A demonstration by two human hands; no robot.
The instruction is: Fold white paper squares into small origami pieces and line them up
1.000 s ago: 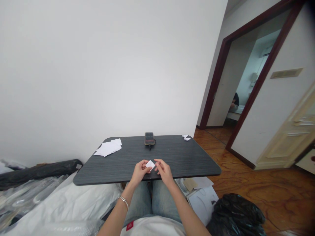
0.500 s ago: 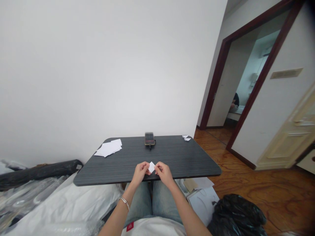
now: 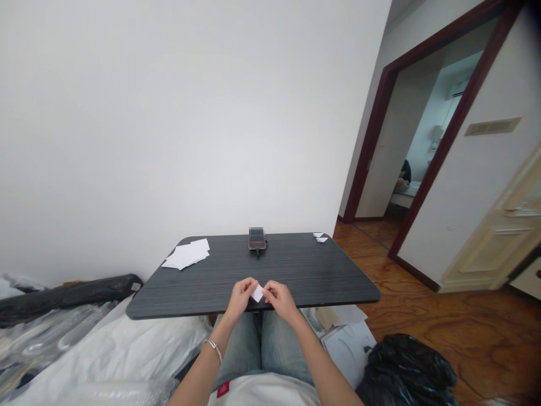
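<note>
A small white piece of paper [image 3: 257, 293] is held between my two hands, just above the near edge of the dark table [image 3: 228, 276]. My left hand [image 3: 242, 294] pinches its left side between thumb and fingers. On the opposite side, my right hand [image 3: 276, 295] grips the paper's right corner with its fingertips. The paper looks folded, but its creases are too small to make out. A bracelet [image 3: 214, 348] circles my left wrist.
White paper sheets [image 3: 186, 255] lie at the table's left. A phone-like device [image 3: 256, 239] with a cable stands at the back middle. Small folded papers [image 3: 320, 238] rest at the back right corner. A black plastic bag [image 3: 406, 369] sits on the floor at right.
The white paper has turned and shifted slightly to the left and down between my fingers. My right hand's fingertips have moved a little left with it.
</note>
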